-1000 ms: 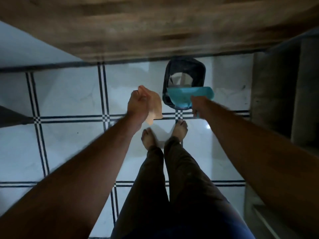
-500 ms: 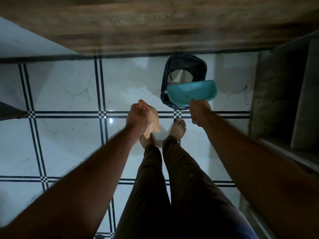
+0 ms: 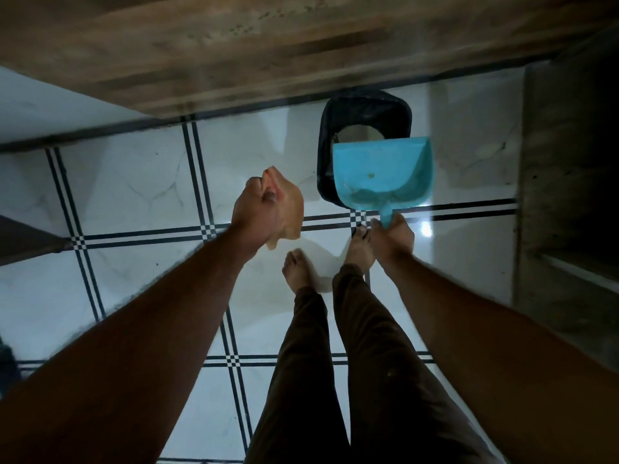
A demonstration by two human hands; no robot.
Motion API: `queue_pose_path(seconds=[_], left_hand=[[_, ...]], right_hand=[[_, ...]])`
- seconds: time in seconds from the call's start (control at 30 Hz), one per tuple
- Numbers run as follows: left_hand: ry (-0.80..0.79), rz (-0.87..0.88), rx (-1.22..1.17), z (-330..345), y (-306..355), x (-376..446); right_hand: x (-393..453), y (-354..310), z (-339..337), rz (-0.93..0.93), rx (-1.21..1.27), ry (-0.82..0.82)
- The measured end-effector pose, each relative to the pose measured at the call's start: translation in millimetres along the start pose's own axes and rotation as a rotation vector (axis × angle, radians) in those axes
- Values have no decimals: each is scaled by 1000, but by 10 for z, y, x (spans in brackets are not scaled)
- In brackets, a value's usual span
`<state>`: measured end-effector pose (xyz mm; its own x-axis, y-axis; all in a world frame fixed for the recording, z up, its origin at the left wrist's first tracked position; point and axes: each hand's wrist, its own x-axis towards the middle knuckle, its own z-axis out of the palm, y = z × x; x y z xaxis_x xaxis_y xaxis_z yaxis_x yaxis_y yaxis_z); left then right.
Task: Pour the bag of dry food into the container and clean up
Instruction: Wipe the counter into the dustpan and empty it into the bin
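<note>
Since a second ago I've tipped the dustpan up past my right hand, over the bin. Left hand bunches a soft cloth; right grips the light, stiff pan's handle. Bin contents too dark to tell.

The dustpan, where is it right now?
In the head view, right of centre: the dustpan is held by its handle in the right hand, over the black bin.
</note>
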<state>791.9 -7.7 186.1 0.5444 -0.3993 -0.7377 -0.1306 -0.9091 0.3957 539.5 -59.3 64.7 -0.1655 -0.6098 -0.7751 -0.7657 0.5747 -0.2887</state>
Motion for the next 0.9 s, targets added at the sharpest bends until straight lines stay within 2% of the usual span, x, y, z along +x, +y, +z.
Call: queue_pose_path(seconds=[0.07, 0.13, 0.37, 0.5, 0.67, 0.77, 0.9], left_hand=[[-30, 21, 83, 12, -169, 116], [-71, -31, -2, 122, -484, 372], [-47, -78, -144, 394, -371, 221], [-45, -70, -122, 483, -371, 209], [-72, -46, -41, 457, -592, 307], [-58, -21, -36, 387, -620, 288], [-50, -59, -82, 287, -583, 122]], right_hand=[[61, 62, 124, -23, 44, -9], [127, 100, 231, -58, 58, -31], [354, 188, 578, -121, 22, -132], [547, 359, 877, -2, 2, -155], [1230, 975, 1487, 159, -31, -208], [932, 670, 1292, 199, -119, -238], [350, 261, 828, 119, -237, -250]])
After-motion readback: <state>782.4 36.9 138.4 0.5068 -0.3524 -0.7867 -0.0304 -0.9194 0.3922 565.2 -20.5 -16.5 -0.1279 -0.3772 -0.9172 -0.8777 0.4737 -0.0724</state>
